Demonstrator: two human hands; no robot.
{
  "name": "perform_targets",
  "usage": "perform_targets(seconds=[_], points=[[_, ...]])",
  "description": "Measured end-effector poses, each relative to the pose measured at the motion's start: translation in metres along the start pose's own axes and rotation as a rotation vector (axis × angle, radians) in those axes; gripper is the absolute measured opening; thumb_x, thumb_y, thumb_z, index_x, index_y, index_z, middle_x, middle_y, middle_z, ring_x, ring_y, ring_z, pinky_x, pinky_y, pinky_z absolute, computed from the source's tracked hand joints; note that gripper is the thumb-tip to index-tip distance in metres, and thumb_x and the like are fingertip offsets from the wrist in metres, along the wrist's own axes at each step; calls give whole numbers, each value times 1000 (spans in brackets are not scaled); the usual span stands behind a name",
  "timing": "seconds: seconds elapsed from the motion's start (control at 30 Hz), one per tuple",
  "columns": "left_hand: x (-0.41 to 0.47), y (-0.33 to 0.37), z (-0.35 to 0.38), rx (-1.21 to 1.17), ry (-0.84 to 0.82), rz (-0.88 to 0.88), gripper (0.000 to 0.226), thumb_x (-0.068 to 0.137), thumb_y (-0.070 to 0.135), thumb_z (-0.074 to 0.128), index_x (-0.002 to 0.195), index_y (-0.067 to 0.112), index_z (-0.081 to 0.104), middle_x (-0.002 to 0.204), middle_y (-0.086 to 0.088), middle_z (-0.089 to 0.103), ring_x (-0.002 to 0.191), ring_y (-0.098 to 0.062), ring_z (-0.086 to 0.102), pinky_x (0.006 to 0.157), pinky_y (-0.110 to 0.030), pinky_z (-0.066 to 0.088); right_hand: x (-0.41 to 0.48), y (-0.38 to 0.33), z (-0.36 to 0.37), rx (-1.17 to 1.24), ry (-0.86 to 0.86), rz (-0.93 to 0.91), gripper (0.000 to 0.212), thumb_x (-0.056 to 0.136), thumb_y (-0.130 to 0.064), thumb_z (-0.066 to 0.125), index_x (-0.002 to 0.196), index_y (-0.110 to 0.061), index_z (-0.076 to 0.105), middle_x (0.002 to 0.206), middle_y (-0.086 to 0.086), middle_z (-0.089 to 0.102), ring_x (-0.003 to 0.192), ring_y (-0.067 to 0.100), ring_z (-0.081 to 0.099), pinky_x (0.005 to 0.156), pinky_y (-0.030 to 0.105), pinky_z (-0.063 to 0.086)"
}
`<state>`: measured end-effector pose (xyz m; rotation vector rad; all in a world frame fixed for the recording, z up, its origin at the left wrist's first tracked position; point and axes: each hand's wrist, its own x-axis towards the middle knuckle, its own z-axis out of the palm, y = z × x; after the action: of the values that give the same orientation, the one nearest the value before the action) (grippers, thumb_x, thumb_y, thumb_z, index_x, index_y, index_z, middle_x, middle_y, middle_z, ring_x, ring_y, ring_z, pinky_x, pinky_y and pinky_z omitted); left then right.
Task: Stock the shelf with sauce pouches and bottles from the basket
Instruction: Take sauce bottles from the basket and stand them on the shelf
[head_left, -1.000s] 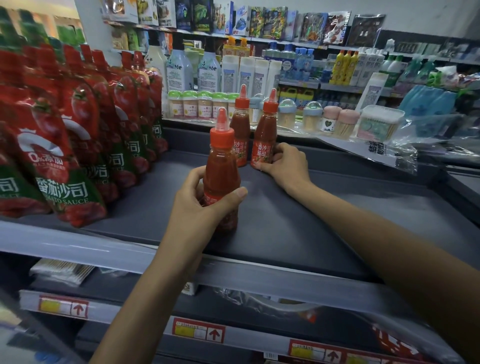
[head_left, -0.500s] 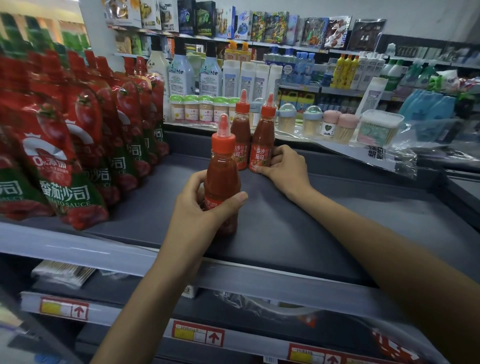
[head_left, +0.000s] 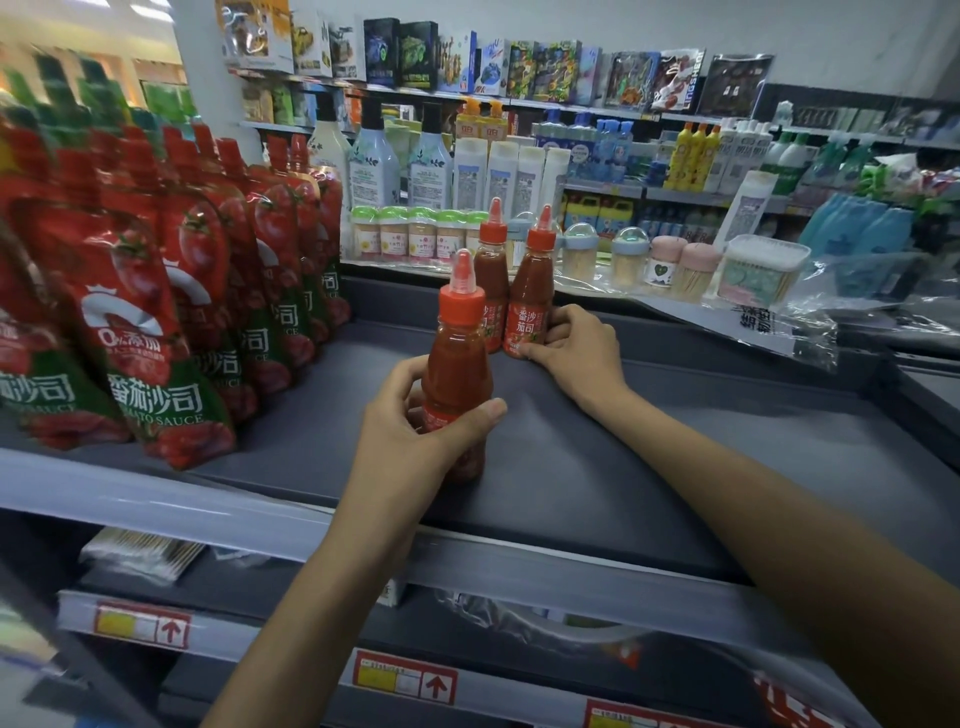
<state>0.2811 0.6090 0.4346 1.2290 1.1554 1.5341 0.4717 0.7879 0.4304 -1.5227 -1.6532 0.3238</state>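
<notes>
The grip of the left hand wraps the lower body of an upright sauce bottle near the shelf front; straight beyond, slightly right, the right hand clasps the back bottle beside a third bottle.

Red sauce bottle with an orange-red cap up front, red pouches banded green with white lettering on the left, dark grey shelf beneath.

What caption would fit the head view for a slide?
Left hand grips the front bottle at the shelf; right hand holds a back bottle, pouches to the left.
</notes>
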Motion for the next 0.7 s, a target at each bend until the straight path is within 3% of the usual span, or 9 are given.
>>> perform_targets(seconds=[0.3, 0.47, 0.6, 0.7], points=[[1, 7, 0, 23, 5, -40, 40, 76, 18, 90, 111, 23, 70, 101, -1, 78, 96, -18, 73, 84, -30, 59, -7, -7, -6, 36, -31, 55, 60, 66, -43, 95, 111, -16, 66, 89, -7, 72, 84, 12, 70, 84, 39, 60], [1, 20, -11, 90, -58, -39, 41, 74, 10, 90, 111, 20, 75, 105, -5, 79, 94, -19, 76, 70, -18, 58, -19, -10, -21, -37, -92, 49, 38, 79, -20, 84, 112, -13, 67, 89, -4, 66, 84, 15, 65, 91, 37, 57], [7, 31, -16, 121, -126, -64, 48, 71, 6, 91, 114, 16, 72, 101, 0, 81, 93, -16, 77, 79, -27, 62, -46, -29, -45, -3, -202, -5, 29, 81, -9, 77, 108, -20, 72, 91, -8, 70, 79, 6, 67, 90, 26, 57], [16, 37, -9, 77, -159, -97, 47, 75, 3, 88, 117, 7, 68, 99, -4, 81, 93, -17, 78, 79, -26, 63, -73, -43, -61, 168, -330, 9, 35, 82, 4, 69, 110, -17, 73, 91, 3, 78, 82, 16, 73, 91, 37, 60]])
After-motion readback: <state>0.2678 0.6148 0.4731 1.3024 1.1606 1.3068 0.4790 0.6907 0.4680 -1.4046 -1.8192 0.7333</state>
